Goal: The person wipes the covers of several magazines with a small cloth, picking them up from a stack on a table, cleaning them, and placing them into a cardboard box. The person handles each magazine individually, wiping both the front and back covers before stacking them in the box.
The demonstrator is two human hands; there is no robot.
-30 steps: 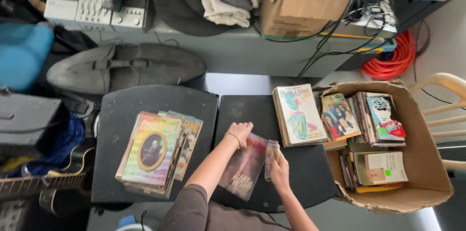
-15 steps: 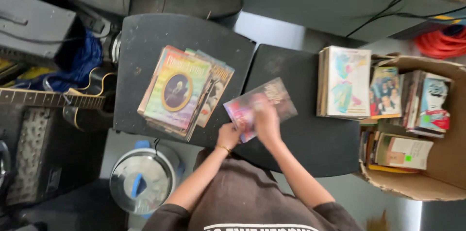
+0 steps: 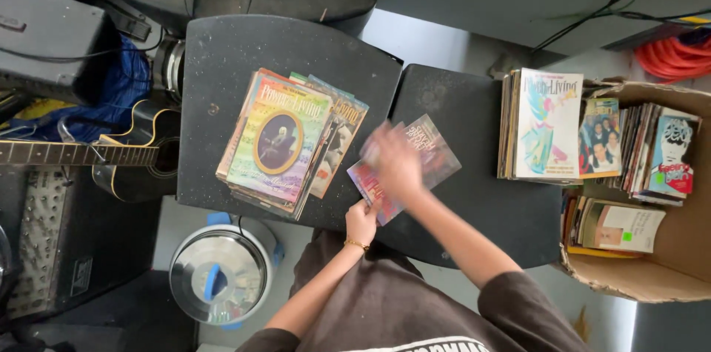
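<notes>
Pink thin magazine (image 3: 433,156) lying on the black table (image 3: 481,204), just right of the magazine pile (image 3: 285,141). Left hand (image 3: 361,222) pinching its near corner in a tight grip. Right hand (image 3: 396,162) blurred on top of it; cannot tell its grip. Cardboard box (image 3: 666,278) of books further right.

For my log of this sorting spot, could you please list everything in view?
Magazine in hand: one, pink-red, between the stools.
Magazine pile: one, multicoloured, on left stool.
Magazine stack: one, on right stool.
Stools: two, black.
Cardboard box: one, brown, holding magazines, right.
Guitar: one, black, left.
Lidded bucket: one, silver and blue, below left stool.
Hose coil: one, orange, top right.
Left hand: grips the magazine's lower corner.
Right hand: blurred, on the magazine.
</notes>
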